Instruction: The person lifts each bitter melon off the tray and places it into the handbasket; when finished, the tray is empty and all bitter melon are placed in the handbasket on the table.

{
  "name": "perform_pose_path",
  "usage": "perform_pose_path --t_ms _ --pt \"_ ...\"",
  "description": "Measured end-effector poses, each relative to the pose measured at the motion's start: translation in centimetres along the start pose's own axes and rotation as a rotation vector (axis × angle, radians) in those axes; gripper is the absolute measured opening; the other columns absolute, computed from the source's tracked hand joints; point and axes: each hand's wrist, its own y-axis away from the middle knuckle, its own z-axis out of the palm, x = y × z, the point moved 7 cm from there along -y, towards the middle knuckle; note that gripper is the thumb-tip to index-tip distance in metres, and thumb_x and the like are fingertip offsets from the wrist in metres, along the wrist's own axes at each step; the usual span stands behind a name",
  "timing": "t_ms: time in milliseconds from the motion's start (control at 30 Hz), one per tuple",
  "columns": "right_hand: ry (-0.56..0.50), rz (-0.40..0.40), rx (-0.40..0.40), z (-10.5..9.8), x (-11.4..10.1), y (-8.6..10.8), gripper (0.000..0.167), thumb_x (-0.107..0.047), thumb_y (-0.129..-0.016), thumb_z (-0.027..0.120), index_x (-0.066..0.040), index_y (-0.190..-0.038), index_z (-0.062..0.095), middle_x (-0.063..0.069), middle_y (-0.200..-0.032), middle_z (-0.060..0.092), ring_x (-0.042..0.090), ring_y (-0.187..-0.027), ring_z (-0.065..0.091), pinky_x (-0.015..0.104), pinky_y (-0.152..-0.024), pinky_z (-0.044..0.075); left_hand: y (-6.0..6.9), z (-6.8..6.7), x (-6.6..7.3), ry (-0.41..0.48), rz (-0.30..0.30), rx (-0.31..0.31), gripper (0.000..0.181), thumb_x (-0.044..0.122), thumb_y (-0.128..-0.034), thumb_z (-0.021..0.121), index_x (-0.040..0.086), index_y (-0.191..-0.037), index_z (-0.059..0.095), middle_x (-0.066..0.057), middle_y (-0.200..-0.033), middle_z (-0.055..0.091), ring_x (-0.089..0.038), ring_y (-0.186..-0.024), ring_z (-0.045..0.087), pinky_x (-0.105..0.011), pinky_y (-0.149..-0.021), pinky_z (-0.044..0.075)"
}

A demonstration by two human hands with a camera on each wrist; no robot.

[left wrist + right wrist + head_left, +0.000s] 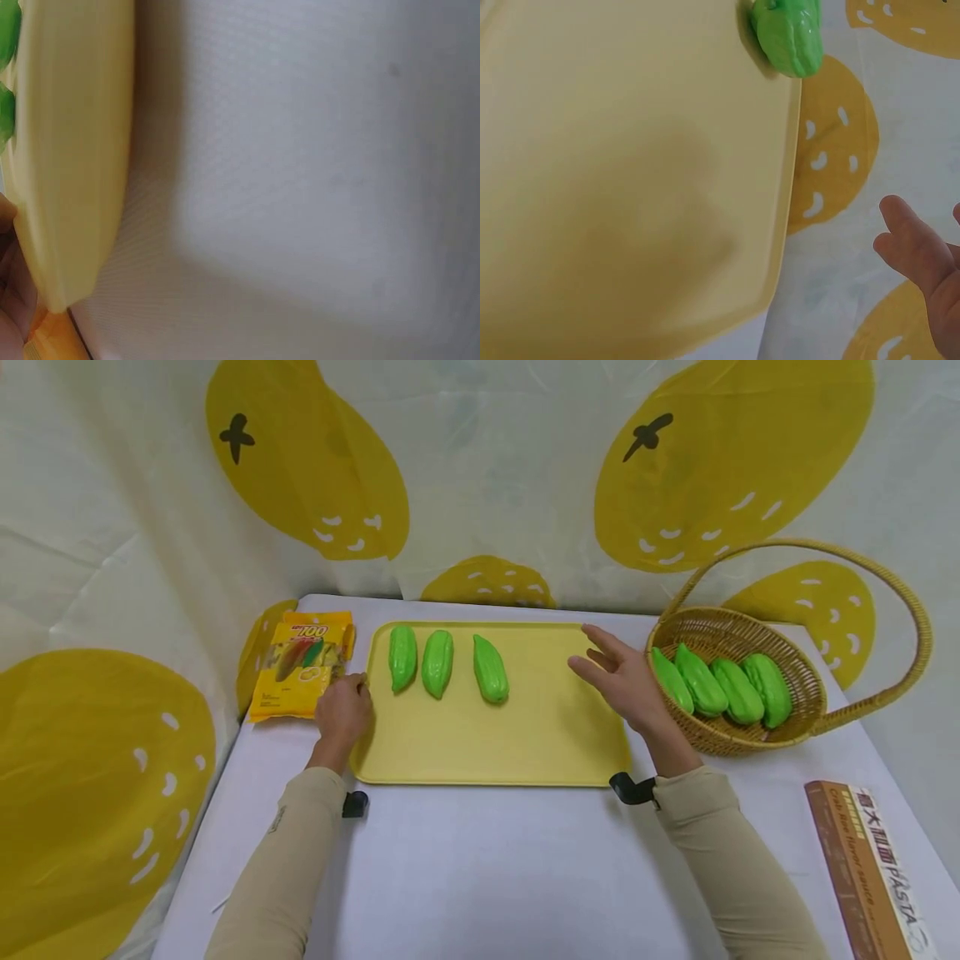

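A yellow rectangular tray (487, 752) lies on the white tabletop. Three shiny green, ridged, pointed toy vegetables stand in a row on it: the left one (402, 658), the middle one (437, 663) and the right one (491, 669). My left hand (345, 710) pinches the tray's left edge; in the left wrist view its fingers (7, 214) touch the rim. Over the tray's right side hovers my right hand (618, 677), fingers spread and holding nothing. The right wrist view shows that hand (926, 259) apart from the tray, near one green vegetable (789, 37).
Beside my right hand stands a wicker basket (720, 743) with a tall handle and several more green vegetables (767, 689). A yellow snack bag (288, 693) lies left of the tray. At the front right lies a pasta box (862, 868). A fruit-print cloth (495, 460) hangs behind the table.
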Motion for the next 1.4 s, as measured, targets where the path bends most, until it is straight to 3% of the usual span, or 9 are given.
perform_pose_path --t_ms 267,567,933,1400 --pt "-0.012 0.006 -0.067 2.6 0.4 -1.6 0.073 -0.031 -0.099 0.067 -0.015 -0.161 0.032 0.005 -0.170 0.025 0.041 -0.155 0.027 0.057 -0.119 0.035 0.0 0.1 -0.1 -0.011 -0.010 -0.029 0.038 0.016 -0.1057 0.047 0.005 -0.139 0.062 -0.019 -0.135 0.067 -0.042 -0.118 0.065 -0.057 -0.097 0.052" --pt "0.002 0.022 -0.108 4.9 1.0 -3.3 0.074 -0.034 -0.099 0.068 -0.018 -0.161 0.031 0.006 -0.170 0.023 0.045 -0.154 0.027 0.056 -0.121 0.034 -0.3 0.1 -0.2 -0.011 0.007 -0.004 0.037 0.016 -0.1052 0.048 0.006 -0.137 0.064 -0.019 -0.132 0.068 -0.043 -0.118 0.065 -0.058 -0.097 0.052" --pt "0.083 0.100 -0.157 7.5 2.5 -4.8 0.088 -0.040 -0.094 0.072 -0.018 -0.164 0.023 0.019 -0.169 0.023 0.048 -0.151 0.032 0.058 -0.118 0.037 -0.2 -0.1 -0.1 -0.012 0.004 0.007 0.037 0.016 -0.1044 0.047 0.008 -0.136 0.066 -0.017 -0.133 0.069 -0.043 -0.117 0.066 -0.059 -0.096 0.052" --pt "0.141 0.131 -0.197 10.3 3.4 -6.2 0.092 -0.039 -0.092 0.076 -0.015 -0.163 0.023 0.012 -0.170 0.023 0.049 -0.149 0.034 0.058 -0.117 0.039 -0.2 0.2 -0.2 -0.009 -0.006 -0.002 0.036 0.018 -0.1059 0.048 0.009 -0.137 0.065 -0.016 -0.132 0.069 -0.041 -0.116 0.067 -0.057 -0.095 0.053"
